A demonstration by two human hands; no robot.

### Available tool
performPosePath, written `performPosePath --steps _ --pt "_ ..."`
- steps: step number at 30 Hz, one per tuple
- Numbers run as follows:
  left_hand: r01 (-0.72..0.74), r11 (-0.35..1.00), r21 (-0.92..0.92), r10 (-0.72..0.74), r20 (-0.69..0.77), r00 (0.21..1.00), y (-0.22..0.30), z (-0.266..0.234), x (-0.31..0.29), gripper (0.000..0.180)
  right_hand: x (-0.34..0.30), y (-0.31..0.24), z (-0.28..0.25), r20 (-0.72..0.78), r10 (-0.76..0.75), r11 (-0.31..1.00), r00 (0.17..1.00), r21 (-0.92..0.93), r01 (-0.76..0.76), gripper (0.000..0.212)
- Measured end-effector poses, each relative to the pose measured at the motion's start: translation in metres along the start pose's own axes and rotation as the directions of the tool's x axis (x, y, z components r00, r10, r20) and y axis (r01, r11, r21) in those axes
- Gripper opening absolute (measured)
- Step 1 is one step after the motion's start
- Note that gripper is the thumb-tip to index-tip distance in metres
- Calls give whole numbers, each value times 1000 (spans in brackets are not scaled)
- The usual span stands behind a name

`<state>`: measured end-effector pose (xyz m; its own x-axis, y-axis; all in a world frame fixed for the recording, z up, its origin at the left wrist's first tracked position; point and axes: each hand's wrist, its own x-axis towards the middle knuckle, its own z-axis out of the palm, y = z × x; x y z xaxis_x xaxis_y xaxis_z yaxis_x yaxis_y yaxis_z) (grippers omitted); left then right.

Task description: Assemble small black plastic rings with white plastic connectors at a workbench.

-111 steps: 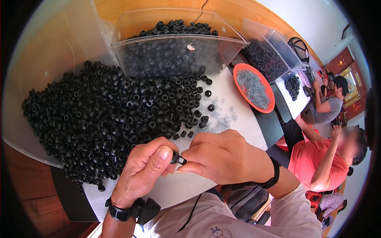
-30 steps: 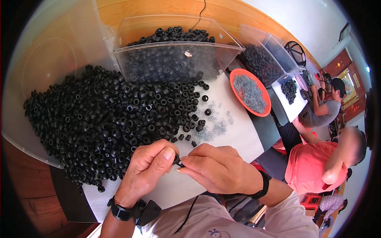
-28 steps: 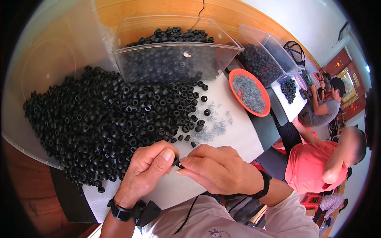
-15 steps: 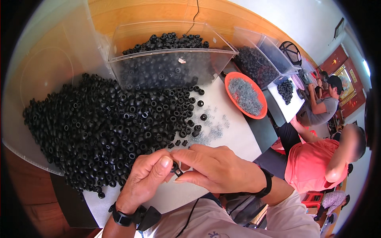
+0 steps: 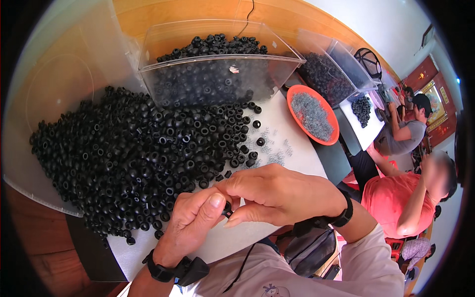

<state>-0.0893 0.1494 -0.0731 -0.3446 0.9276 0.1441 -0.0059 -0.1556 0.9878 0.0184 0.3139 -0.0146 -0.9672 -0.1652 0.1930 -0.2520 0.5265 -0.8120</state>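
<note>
My left hand [image 5: 194, 222] and my right hand [image 5: 279, 195] meet over the near edge of the white work surface [image 5: 205, 252]. Between their fingertips is a small black plastic cord-lock part [image 5: 227, 210], mostly covered by the fingers. Both hands are closed on it, the left thumb lying along its side and the right thumb and forefinger pinching from the right. A large heap of round black cord-lock bodies [image 5: 133, 153] with holes spreads to the left and beyond the hands. Loose small metal springs [image 5: 277, 157] lie just past my right hand.
Behind the heap stands a clear plastic box [image 5: 146, 69] of black parts. An orange bowl [image 5: 322, 140] of springs sits to its right, near another clear box [image 5: 363, 88]. A translucent panel [image 5: 54, 74] rises at left. Two people [image 5: 396, 200] [image 5: 410, 131] sit at right.
The black part has turned between my fingers, and less of its slotted end shows. My right hand has shifted slightly up and right; the whole view has moved a little.
</note>
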Motion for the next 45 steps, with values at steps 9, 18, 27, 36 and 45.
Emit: performPosePath --steps 9,18,27,36,45 --pt "94 996 9 -93 -88 992 0 4 -2 41 4 17 1 67 29 993 997 116 -36 33" --pt "121 992 -38 -124 -90 988 -5 5 -3 40 6 27 -4 176 84 961 981 247 -126 25" --pt "171 979 -114 -190 -179 965 -6 8 -6 45 12 43 5 183 13 961 983 269 -63 26" --pt "167 939 -300 -245 -246 938 -5 2 -1 45 19 31 7 -7 -58 991 998 122 58 30" --pt "142 847 -512 -300 -240 923 -7 2 2 46 11 13 20 -205 -230 880 951 -460 114 48"
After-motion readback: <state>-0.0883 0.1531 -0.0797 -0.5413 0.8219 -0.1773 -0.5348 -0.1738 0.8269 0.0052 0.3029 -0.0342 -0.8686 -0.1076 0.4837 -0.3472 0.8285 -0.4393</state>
